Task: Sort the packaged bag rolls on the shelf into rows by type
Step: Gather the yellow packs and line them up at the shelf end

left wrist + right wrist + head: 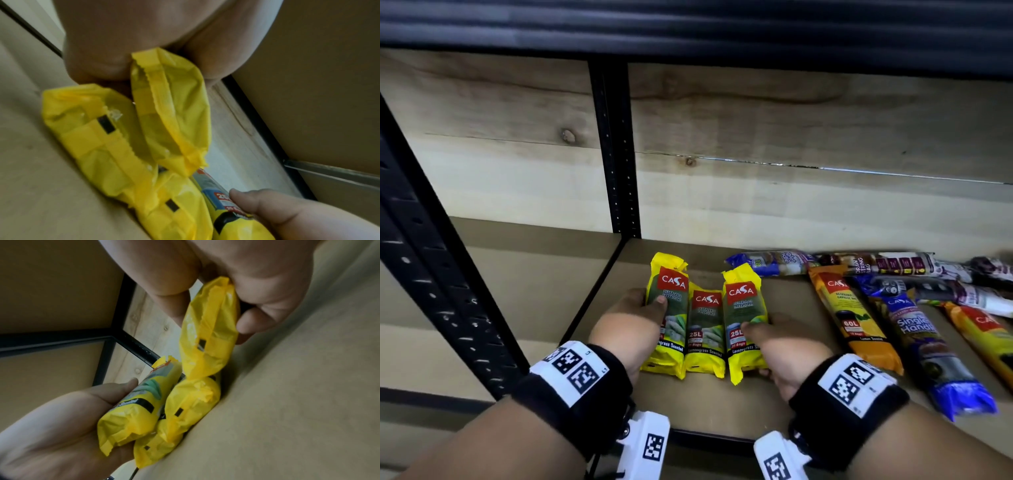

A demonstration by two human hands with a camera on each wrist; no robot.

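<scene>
Three yellow plastic-wrapped 25L lemongrass bag rolls [705, 322] were being gathered side by side on the brown shelf board [784, 301], just in front of the black steel upright [616, 150]; the left hand [630, 329] was curled round the roll nearest that upright and the right hand [787, 346] round the one farthest from it, the middle roll lying between them. The yellow row was judged nearly formed. Next, the unsorted orange, blue and purple packs [900, 308], well away from the upright, would need grouping.

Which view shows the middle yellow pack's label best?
Head view: the middle yellow pack faces up, its label readable, between the two held packs. Both wrist views show only its plain yellow underside and crimped ends, no label.
</scene>
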